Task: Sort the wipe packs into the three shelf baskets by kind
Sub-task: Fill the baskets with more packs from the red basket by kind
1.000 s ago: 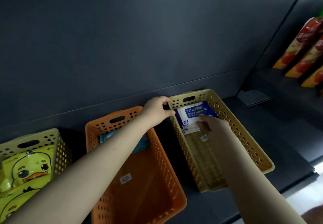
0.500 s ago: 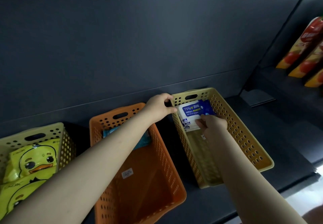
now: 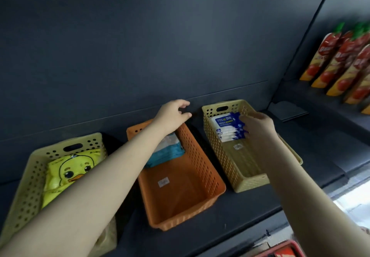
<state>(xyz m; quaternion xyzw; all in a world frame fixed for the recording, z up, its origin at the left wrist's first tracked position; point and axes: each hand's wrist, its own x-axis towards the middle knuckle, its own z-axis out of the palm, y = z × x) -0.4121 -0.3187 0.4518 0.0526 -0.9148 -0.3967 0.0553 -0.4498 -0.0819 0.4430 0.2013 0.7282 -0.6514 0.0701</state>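
The right hand grips the right edge of a blue-and-white wipe pack, holding it tilted at the far end of the right yellow basket. The left hand hovers with loosely curled fingers and holds nothing, above the far right corner of the orange basket, where a teal pack lies. Further left, yellow duck packs fill the left yellow basket; all three baskets stand on a dark shelf, with red-and-yellow pouches far right.
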